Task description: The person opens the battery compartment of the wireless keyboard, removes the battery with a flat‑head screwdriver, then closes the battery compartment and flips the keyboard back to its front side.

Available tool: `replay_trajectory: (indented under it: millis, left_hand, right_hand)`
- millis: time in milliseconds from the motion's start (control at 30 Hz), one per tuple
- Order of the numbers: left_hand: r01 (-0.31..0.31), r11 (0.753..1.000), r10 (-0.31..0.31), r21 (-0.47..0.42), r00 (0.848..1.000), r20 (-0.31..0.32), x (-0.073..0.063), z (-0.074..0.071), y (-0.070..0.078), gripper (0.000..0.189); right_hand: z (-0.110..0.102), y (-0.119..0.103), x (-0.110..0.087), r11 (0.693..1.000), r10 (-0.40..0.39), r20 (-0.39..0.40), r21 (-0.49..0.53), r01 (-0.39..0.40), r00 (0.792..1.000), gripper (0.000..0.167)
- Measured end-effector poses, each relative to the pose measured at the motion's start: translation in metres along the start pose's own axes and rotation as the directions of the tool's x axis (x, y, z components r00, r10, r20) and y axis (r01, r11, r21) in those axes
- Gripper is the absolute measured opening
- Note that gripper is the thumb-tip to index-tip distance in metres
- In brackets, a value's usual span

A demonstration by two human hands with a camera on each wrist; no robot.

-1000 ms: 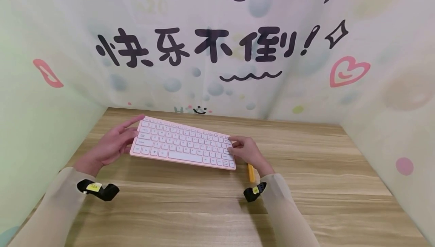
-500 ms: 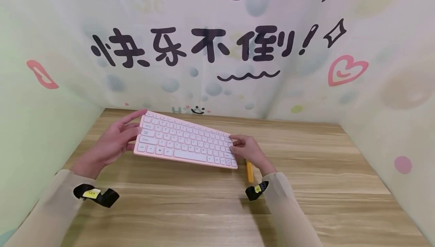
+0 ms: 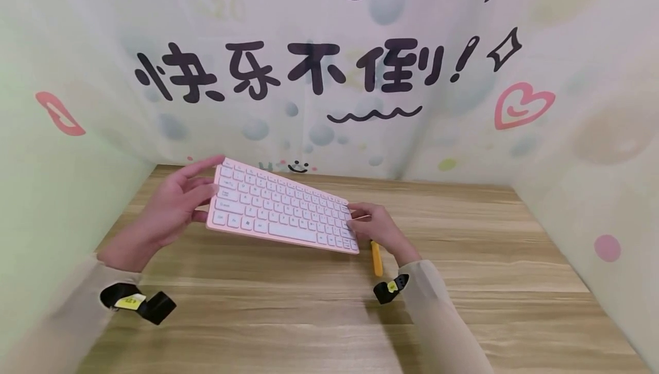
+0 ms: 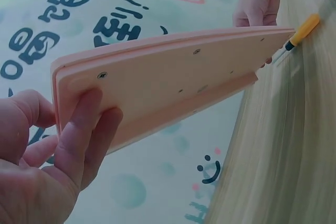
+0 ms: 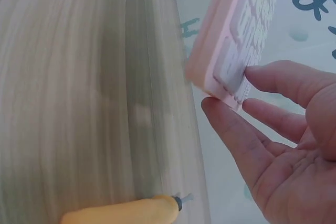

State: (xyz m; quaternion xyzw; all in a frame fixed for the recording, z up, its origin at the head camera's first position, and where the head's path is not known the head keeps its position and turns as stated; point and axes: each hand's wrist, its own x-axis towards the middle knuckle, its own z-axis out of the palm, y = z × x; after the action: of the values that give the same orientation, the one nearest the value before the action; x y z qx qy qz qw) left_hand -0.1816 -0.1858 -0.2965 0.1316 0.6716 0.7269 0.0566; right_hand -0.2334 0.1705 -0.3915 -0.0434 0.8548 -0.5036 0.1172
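Pink keyboard (image 3: 283, 208) tilted above tabletop (image 3: 288, 317), left hand (image 3: 167, 208) and right hand (image 3: 380, 230) pinching opposite ends, each grip closed to its thickness. Yellow screwdriver (image 3: 377, 259) near right hand.

Yellow-handled screwdriver (image 3: 377, 258) on wood-grain table (image 3: 288, 317); printed backdrop (image 3: 453, 142) behind, black lettering (image 3: 316, 71), pink heart (image 3: 524, 108).

You hold a pink keyboard (image 3: 283, 211) tilted above the table (image 3: 257, 317), its white keys facing you. Your left hand (image 3: 167, 208) grips its left end, and your right hand (image 3: 382, 232) pinches its right end. A yellow handle (image 3: 377, 258) lies on the table near your right wrist. Behind, black writing (image 3: 314, 69) and a pink heart (image 3: 499, 115) show on the pale wall (image 3: 448, 134).
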Motion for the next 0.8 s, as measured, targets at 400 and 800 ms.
replay_trajectory:
  millis: [400,800]
  left_hand:
    - [0.024,0.994,-0.018,0.105,0.998,-0.056,-0.003,-0.001,0.021,0.055]
    - [0.048,0.987,-0.039,0.150,0.997,-0.061,-0.004,0.000,0.030,0.055]
  right_hand:
    - [0.012,-0.023,-0.008,0.989,-0.117,0.009,-0.092,0.117,0.993,0.041]
    - [0.023,-0.047,-0.019,0.949,-0.260,0.139,-0.146,0.280,0.956,0.037]
